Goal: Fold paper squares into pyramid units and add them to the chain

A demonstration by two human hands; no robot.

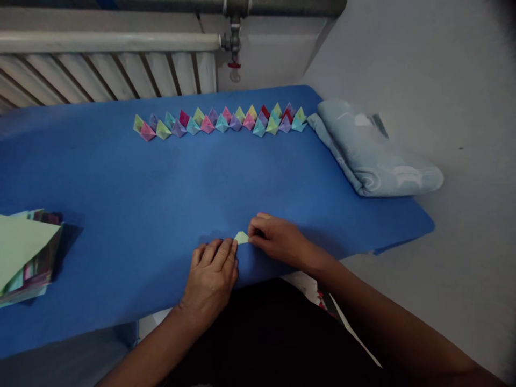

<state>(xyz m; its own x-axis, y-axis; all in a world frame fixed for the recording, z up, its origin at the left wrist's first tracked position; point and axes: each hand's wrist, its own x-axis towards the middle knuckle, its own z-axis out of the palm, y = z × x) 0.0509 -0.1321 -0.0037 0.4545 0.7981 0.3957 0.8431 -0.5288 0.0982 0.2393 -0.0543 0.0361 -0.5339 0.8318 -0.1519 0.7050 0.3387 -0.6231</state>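
Note:
A small pale yellow-green piece of folded paper (242, 237) lies near the front edge of the blue table, its visible part forming a low peak. My left hand (213, 271) rests palm down with fingers together, its fingertips holding the paper's left end against the surface. From the other side, the curled thumb and fingers of my right hand (276, 239) pinch the right corner. Both ends of the paper are covered by my fingers. Farther back stand several folded paper boats (207, 124) in two staggered rows, in pink, green, blue, purple, yellow and red.
On the left sits a stack of coloured paper sheets (28, 242), a pale green one on top. A folded grey-blue blanket (374, 153) lies at the right end of the blue table (133, 183). Behind are a white radiator (121, 72) and a red-handled valve (234, 65).

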